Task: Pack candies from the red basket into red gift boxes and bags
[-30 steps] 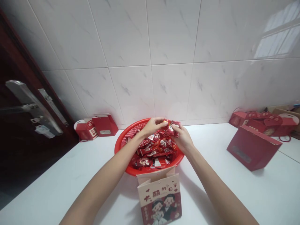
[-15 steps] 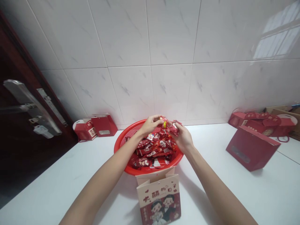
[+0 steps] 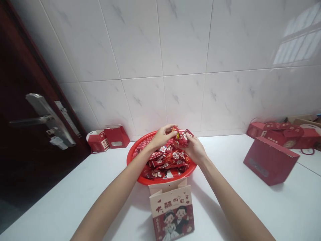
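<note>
Red wrapped candies (image 3: 170, 160) fill a red plastic basket (image 3: 132, 154) against the tiled wall. Above its right half, my left hand (image 3: 163, 136) pinches a small red candy packet with yellow print (image 3: 176, 132). My right hand (image 3: 195, 147) is closed on red candy packets (image 3: 183, 138), whose number I cannot make out. Both hands are close together, the packets touching between them. In front of the basket stands an open-topped paper box (image 3: 173, 214) with a cartoon couple on it.
A dark red box (image 3: 271, 160) stands at the right, with more red gift boxes (image 3: 284, 134) and cardboard behind. Two red boxes (image 3: 116, 136) are at the back left, beside a dark door (image 3: 32, 140) with a metal handle.
The small packet in my left hand has come up against the packets in my right hand. The camera view has shifted slightly, so the door and left boxes appear further right.
</note>
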### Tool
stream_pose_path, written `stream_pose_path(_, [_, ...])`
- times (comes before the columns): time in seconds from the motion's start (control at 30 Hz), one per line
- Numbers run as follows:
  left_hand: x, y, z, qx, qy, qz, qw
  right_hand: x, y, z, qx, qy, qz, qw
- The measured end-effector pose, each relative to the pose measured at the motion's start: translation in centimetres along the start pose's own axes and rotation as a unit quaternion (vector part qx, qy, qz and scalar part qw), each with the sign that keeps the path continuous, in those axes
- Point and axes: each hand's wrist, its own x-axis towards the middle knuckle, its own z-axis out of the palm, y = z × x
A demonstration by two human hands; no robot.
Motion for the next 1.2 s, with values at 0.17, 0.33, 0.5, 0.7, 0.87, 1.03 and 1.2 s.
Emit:
stream_pose_path(0.17, [-2.6,2.4,0.6,0.0,0.066,0.004,0.998,-1.2,-0.7,1.6,0.013,-0.053,0.022,0.998])
stream_pose_path(0.33, [-5.2,4.1,2.3,0.019,0.157,0.025,0.987,-2.6,-1.1,3.3,0.009,-0.092,0.025,0.995])
stream_pose_path(0.5, [-6.6,4.4,2.9,0.037,0.19,0.058,0.979,-3.3,-1.5,4.0,-0.023,-0.101,0.043,0.994])
stream_pose_path(0.7, [-8.1,4.9,2.3,0.075,0.282,0.096,0.952,-2.9,-3.3,3.2,-0.089,-0.019,-0.016,0.996])
stream_pose_path(0.87, [-8.5,4.6,2.1,0.074,0.289,0.087,0.95,-3.4,-4.1,3.6,-0.144,0.009,-0.053,0.988])
stream_pose_path(1.03, [-8.1,4.1,2.2,0.067,0.27,0.085,0.957,-4.1,-3.1,4.7,-0.151,0.016,-0.018,0.988])
stream_pose_path(1.2, [-7.9,3.6,2.3,0.051,0.253,0.09,0.962,-4.0,-2.1,4.4,-0.172,-0.007,-0.055,0.984])
